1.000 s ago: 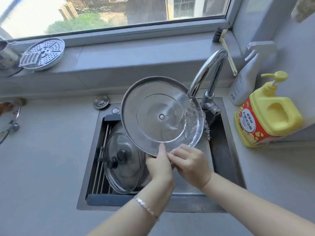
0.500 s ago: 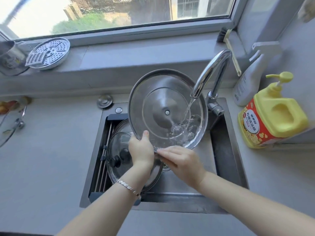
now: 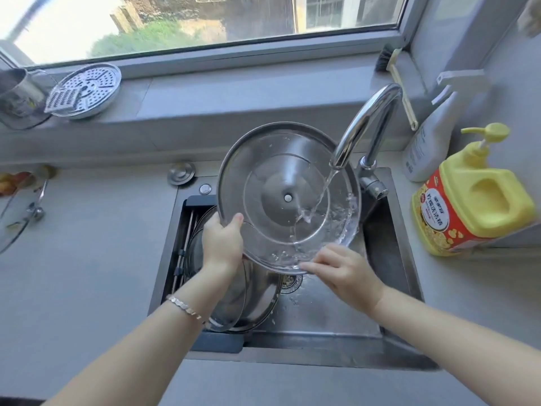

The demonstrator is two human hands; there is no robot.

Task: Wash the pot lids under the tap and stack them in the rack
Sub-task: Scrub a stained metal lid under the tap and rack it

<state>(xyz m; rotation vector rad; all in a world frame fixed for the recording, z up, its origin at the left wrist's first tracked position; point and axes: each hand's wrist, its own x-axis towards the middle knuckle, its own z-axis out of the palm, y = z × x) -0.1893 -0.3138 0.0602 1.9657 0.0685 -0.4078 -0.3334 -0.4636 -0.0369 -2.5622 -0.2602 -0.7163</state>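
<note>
A large steel pot lid [image 3: 263, 177] is tilted up over the sink, its inner side facing me. Water from the chrome tap [image 3: 366, 127] runs onto its right half. My left hand [image 3: 222, 244] grips the lid's lower left rim, thumb on the inside. At the bottom rim, the fingers of my right hand [image 3: 342, 268] pinch the lid's edge. Two more lids [image 3: 257, 303] lean in the rack [image 3: 183, 250] at the sink's left, partly hidden by my left arm.
A yellow soap bottle [image 3: 474, 197] and a white spray bottle [image 3: 430, 142] stand right of the sink [image 3: 389, 259]. On the sill are a perforated steamer plate [image 3: 90, 86], a metal cup [image 3: 17, 98] and a brush [image 3: 395, 71]. A glass lid [image 3: 17, 218] lies far left.
The lid has been turned in my hands: my left hand slid from the bottom rim up the left side, and my right hand shifted along the bottom. The water now hits nearer the lid's middle right.
</note>
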